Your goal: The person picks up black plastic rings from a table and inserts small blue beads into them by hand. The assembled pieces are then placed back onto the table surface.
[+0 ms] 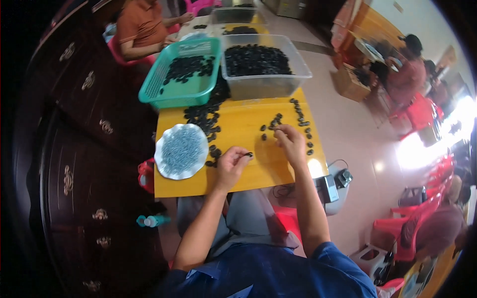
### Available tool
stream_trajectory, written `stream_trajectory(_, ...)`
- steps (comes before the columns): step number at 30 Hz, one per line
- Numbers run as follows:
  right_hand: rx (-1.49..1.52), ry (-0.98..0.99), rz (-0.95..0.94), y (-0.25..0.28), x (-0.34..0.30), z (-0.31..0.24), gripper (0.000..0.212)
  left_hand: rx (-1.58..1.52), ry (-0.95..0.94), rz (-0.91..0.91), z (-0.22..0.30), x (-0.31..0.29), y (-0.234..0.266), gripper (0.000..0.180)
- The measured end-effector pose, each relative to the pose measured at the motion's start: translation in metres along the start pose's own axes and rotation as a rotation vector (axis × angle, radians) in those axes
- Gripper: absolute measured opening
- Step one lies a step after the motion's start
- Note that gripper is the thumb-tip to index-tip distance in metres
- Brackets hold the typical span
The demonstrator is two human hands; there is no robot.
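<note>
Between the thumb and fingers of my left hand point(232, 164) is a small black oval piece point(249, 154), held just over the yellow table. My right hand point(292, 141) is closed in a pinch beside a short cluster of black pieces point(276, 119); whatever is in its fingertips is too small to make out. To the left of my left hand sits a white scalloped plate point(161, 167) filled with small bluish-grey pieces point(182, 149). Loose black pieces point(201, 116) lie heaped behind the plate. A row of similar pieces point(301, 116) runs along the table's right side.
A green basket point(147, 97) and a clear plastic bin point(266, 87), both holding black pieces, stand at the back of the yellow table point(238, 179). A person in orange point(144, 25) sits far left. Dark drawers point(94, 149) flank the left. Other people and red chairs point(420, 213) are on the right.
</note>
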State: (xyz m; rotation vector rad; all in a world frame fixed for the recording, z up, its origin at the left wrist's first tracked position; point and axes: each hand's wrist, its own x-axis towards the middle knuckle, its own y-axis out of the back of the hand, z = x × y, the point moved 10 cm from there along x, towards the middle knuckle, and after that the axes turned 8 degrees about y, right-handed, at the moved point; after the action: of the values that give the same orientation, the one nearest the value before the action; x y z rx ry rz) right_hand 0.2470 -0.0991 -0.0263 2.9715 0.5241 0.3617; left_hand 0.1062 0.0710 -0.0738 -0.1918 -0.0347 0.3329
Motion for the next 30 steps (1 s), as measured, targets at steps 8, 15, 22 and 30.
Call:
stream_trajectory(8,0.551,-0.244,-0.156,-0.048,-0.036,-0.001,0.012,-0.006,0.017,0.006,0.004,-0.001,0.003,0.012)
stream_trajectory(15,0.513,-0.138,-0.217,-0.053,-0.038,-0.007,0.011,-0.001,-0.024,0.020,0.010,0.000,0.001,0.010)
stream_trajectory(22,0.199,-0.080,-0.308,-0.053,-0.043,-0.005,0.022,-0.004,0.012,0.010,0.005,-0.001,0.001,0.011)
stream_trajectory(30,0.424,-0.097,-0.433,-0.066,-0.048,-0.013,0.013,-0.095,0.054,-0.030,0.008,-0.002,0.004,0.013)
